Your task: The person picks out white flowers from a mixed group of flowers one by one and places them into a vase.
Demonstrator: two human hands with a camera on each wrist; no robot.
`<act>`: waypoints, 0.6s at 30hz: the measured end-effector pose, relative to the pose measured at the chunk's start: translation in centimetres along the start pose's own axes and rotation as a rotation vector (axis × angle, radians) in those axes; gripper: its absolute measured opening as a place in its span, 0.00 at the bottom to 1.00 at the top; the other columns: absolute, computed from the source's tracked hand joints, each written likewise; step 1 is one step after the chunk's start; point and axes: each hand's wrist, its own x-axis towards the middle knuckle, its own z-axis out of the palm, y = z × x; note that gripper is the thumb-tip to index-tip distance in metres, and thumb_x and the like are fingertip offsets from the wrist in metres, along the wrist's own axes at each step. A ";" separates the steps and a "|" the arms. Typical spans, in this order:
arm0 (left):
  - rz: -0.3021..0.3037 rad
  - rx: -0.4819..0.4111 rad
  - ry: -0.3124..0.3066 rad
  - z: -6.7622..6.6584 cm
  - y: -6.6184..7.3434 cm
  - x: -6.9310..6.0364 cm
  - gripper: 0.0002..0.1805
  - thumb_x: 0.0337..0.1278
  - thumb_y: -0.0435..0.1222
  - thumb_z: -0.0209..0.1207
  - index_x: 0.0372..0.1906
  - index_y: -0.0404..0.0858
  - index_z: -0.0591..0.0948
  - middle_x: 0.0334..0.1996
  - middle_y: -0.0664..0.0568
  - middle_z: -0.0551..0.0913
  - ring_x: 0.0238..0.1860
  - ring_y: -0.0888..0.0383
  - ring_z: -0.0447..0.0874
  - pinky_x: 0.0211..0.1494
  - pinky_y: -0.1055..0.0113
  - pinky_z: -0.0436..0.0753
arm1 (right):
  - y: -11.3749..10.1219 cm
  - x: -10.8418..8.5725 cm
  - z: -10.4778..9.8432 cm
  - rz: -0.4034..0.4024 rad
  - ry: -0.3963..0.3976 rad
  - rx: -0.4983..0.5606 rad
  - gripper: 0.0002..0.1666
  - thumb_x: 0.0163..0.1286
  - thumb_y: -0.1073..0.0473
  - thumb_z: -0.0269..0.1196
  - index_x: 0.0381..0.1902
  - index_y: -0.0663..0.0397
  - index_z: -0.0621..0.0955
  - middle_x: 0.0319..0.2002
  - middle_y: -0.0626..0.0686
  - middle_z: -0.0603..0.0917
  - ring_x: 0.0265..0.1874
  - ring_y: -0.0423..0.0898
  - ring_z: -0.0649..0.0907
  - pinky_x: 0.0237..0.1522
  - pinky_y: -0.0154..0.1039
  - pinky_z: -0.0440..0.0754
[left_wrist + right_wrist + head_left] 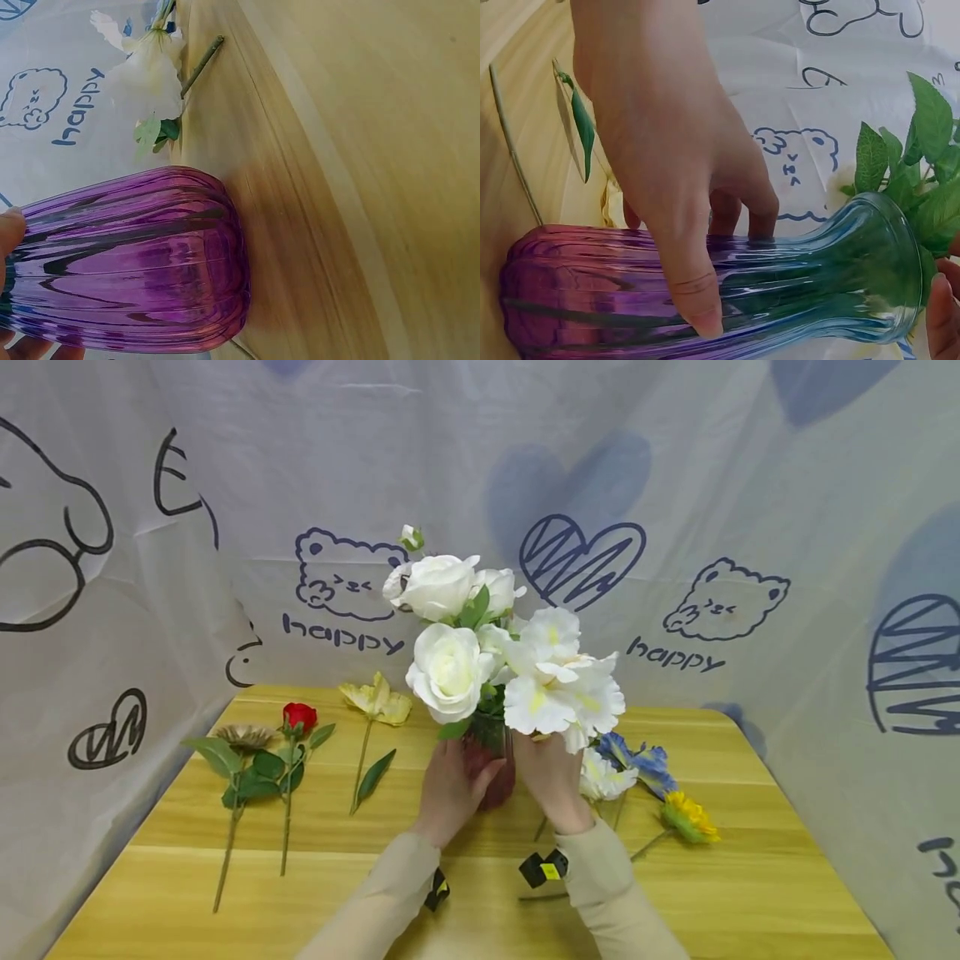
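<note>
A ribbed glass vase (810, 277), pink-purple below and blue-green above, stands upright on the table. My left hand (450, 785) grips its side, with thumb and fingers around the glass. Stems show through the wall. White roses (447, 670) and a large white iris (562, 681) rise above the rim among green leaves (930, 127). Below the iris blossom, my right hand (551, 777) pinches at its stem beside the rim; petals hide most of the grip in the head view. The right fingertips (942, 311) show at the right wrist view's edge.
On the table's left lie a brown flower (246, 737), a red rose (300, 718) and a pale yellow flower (377, 700). To the right lie a white flower (602, 777), a blue iris (645, 764) and a yellow sunflower (690, 818). Printed cloth (450, 443) encloses the table.
</note>
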 end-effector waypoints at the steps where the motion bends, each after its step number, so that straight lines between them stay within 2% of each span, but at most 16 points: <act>1: 0.000 -0.006 0.001 0.0 0.0 0.0 0.37 0.58 0.49 0.69 0.66 0.34 0.69 0.53 0.37 0.81 0.54 0.42 0.82 0.58 0.47 0.83 | 0.1 0.1 0.1 -0.009 0.003 0.017 0.13 0.70 0.56 0.61 0.35 0.63 0.81 0.34 0.62 0.86 0.39 0.61 0.86 0.39 0.61 0.82; 3: -0.002 -0.017 0.000 -0.1 0.0 0.0 0.38 0.58 0.48 0.70 0.66 0.34 0.69 0.53 0.37 0.81 0.55 0.42 0.82 0.58 0.47 0.83 | 0.4 0.3 0.2 -0.057 0.021 0.036 0.10 0.69 0.59 0.62 0.33 0.63 0.80 0.28 0.62 0.84 0.30 0.58 0.84 0.33 0.57 0.80; 4: -0.003 -0.019 -0.001 -0.1 0.0 0.0 0.38 0.58 0.48 0.70 0.66 0.35 0.69 0.53 0.37 0.82 0.55 0.42 0.82 0.58 0.47 0.83 | 0.6 0.5 0.3 -0.099 0.043 0.056 0.08 0.66 0.63 0.63 0.37 0.65 0.81 0.30 0.63 0.85 0.29 0.57 0.84 0.31 0.56 0.80; 5: -0.005 -0.021 -0.002 -0.1 0.0 0.0 0.38 0.58 0.48 0.70 0.66 0.35 0.69 0.53 0.37 0.82 0.55 0.42 0.82 0.59 0.47 0.83 | 0.7 0.6 0.3 -0.104 0.037 0.059 0.07 0.66 0.64 0.64 0.36 0.65 0.81 0.27 0.62 0.84 0.27 0.56 0.82 0.29 0.54 0.79; 6: -0.006 -0.020 -0.003 -0.1 0.0 0.1 0.38 0.58 0.48 0.70 0.66 0.35 0.69 0.53 0.37 0.82 0.55 0.42 0.82 0.59 0.47 0.83 | 0.7 0.6 0.3 -0.092 0.023 0.058 0.07 0.65 0.64 0.64 0.35 0.65 0.81 0.26 0.62 0.84 0.25 0.56 0.81 0.28 0.53 0.79; 8: -0.010 -0.010 -0.005 -0.1 0.0 0.1 0.37 0.58 0.49 0.70 0.66 0.35 0.69 0.53 0.38 0.82 0.55 0.42 0.82 0.59 0.48 0.83 | 0.7 0.5 0.1 -0.016 -0.035 0.028 0.08 0.64 0.62 0.63 0.30 0.64 0.80 0.22 0.62 0.82 0.22 0.56 0.79 0.25 0.54 0.77; 11: -0.009 0.006 -0.003 -0.1 0.1 0.1 0.37 0.58 0.49 0.69 0.66 0.35 0.69 0.53 0.37 0.82 0.54 0.42 0.83 0.58 0.48 0.84 | 0.7 0.3 0.1 0.058 -0.077 0.015 0.10 0.65 0.59 0.63 0.33 0.63 0.80 0.27 0.63 0.84 0.27 0.59 0.82 0.29 0.57 0.79; 13: -0.002 0.016 -0.001 -0.1 0.1 0.0 0.38 0.58 0.49 0.69 0.66 0.34 0.69 0.53 0.37 0.82 0.55 0.41 0.83 0.58 0.48 0.84 | 0.8 0.3 0.3 0.032 -0.029 0.061 0.11 0.66 0.60 0.64 0.39 0.64 0.81 0.33 0.62 0.85 0.33 0.57 0.83 0.36 0.55 0.81; 14: 0.003 0.020 0.000 -0.1 0.1 0.0 0.38 0.58 0.49 0.69 0.67 0.34 0.69 0.54 0.37 0.82 0.55 0.41 0.83 0.59 0.47 0.83 | 0.9 0.3 0.4 0.009 0.007 0.124 0.11 0.66 0.62 0.64 0.42 0.64 0.80 0.36 0.62 0.85 0.35 0.54 0.84 0.38 0.51 0.82; 16: 0.016 0.029 0.003 -0.2 0.2 0.0 0.38 0.59 0.48 0.69 0.67 0.33 0.68 0.54 0.36 0.82 0.55 0.40 0.82 0.59 0.47 0.83 | 1.2 0.3 0.8 -0.084 0.089 0.260 0.15 0.65 0.68 0.65 0.48 0.67 0.78 0.40 0.63 0.83 0.39 0.49 0.82 0.43 0.44 0.82; 18: 0.022 0.034 0.004 -0.2 0.2 0.0 0.38 0.59 0.48 0.69 0.67 0.33 0.68 0.54 0.36 0.81 0.55 0.40 0.82 0.59 0.47 0.83 | 1.5 0.4 1.0 -0.193 0.165 0.298 0.20 0.62 0.73 0.65 0.53 0.68 0.77 0.45 0.64 0.83 0.46 0.47 0.82 0.49 0.39 0.81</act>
